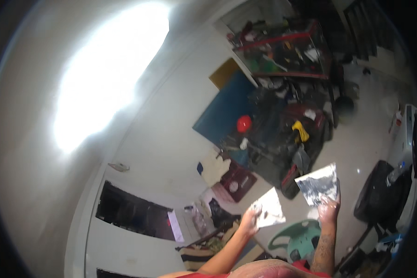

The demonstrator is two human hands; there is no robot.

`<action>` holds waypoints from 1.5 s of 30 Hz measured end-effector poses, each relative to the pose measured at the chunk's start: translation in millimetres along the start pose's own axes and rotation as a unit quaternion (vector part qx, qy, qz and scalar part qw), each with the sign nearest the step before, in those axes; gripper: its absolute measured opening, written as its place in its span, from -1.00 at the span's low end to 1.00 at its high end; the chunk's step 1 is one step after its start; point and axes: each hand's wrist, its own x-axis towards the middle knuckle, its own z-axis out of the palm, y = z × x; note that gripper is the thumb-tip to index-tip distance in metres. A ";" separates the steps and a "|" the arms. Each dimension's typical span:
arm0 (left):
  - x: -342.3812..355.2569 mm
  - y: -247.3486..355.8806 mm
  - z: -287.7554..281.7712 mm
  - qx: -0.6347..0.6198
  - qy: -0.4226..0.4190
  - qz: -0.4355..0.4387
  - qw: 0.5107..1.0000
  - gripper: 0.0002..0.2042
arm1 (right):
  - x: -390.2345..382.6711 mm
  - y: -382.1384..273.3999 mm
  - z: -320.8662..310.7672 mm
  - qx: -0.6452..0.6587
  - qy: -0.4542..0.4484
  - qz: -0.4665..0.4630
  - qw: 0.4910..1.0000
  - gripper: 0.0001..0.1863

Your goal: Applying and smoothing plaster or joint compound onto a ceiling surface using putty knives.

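My left hand is closed on the edge of a flat, white, four-sided plate with small dark specks on it. To the right, my right hand grips a second flat plate, grey in the middle with white smears and pale edges. White paste-like stuff coats the fingers of my right hand. Both plates are held up in the air, apart from each other. What exactly they are cannot be made out; they resemble putty spreaders. A green plastic chair stands below and between my hands.
A dark motorbike with a yellow cloth stands ahead, a red ball-like thing beside it. Behind is a glass case full of clutter. A black office chair stands right. A bright light glares on the upper left.
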 end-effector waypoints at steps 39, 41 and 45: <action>-21.6 -13.3 -18.1 -0.138 -0.078 0.235 0.959 -0.81 | -41.2 -2.5 61.3 -0.757 -0.410 -0.085 0.501 -0.44; -21.8 -13.5 -18.5 -0.107 0.017 0.270 0.957 -0.84 | -60.7 3.8 94.6 -0.783 -0.400 -0.049 0.474 -0.45; -30.7 -14.9 -11.6 -0.081 0.055 0.292 0.951 -0.83 | -69.1 21.7 103.6 -0.810 -0.407 -0.053 0.418 -0.43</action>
